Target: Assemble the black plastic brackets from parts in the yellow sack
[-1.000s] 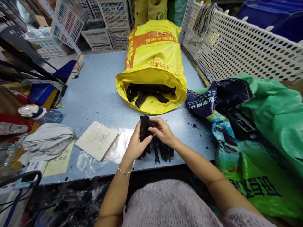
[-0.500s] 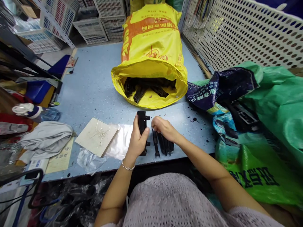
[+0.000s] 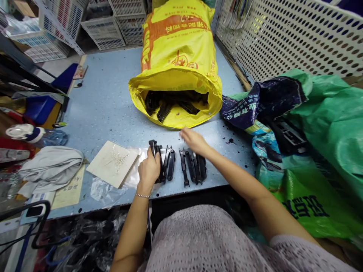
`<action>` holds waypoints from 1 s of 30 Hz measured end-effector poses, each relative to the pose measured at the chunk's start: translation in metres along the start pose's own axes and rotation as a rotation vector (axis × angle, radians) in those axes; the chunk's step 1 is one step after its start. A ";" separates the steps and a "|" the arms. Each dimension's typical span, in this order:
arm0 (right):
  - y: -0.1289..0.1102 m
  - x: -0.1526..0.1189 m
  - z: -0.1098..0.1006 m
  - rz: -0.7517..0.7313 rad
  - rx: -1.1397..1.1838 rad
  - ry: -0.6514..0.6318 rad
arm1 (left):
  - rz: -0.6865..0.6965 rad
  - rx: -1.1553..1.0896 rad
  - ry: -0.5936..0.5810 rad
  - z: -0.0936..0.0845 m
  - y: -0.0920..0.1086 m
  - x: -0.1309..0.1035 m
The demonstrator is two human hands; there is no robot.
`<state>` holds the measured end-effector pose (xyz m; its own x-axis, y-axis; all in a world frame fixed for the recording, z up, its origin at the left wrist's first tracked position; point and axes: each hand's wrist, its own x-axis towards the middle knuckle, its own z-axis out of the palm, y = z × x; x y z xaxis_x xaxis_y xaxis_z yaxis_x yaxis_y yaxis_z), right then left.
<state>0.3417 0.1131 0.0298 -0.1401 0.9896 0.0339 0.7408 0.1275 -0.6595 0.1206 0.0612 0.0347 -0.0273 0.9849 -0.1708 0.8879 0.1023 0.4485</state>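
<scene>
The counter [image 3: 104, 94] is light blue with dark specks. The sack [image 3: 177, 65] toward its far edge is yellow, banded and lettered in orange-red. The parts [image 3: 171, 165] along the near edge are black. The board [image 3: 112, 163] is off-white. The cloth [image 3: 52, 166] by the near left corner is grey. The bag [image 3: 320, 190] off the right edge is green with dark lettering.

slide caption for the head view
Left hand holds an elongated black plastic part over a speckled blue table; right hand is near an open yellow printed bag.
</scene>
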 end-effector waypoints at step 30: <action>-0.027 -0.012 0.002 -0.029 0.786 -0.015 | 0.247 -1.081 -0.174 0.001 0.047 -0.005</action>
<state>0.3222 0.0981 0.0455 -0.1656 0.9848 0.0524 0.0555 0.0624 -0.9965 0.1635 0.0614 0.0556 0.2343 0.9706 -0.0544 -0.0071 0.0576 0.9983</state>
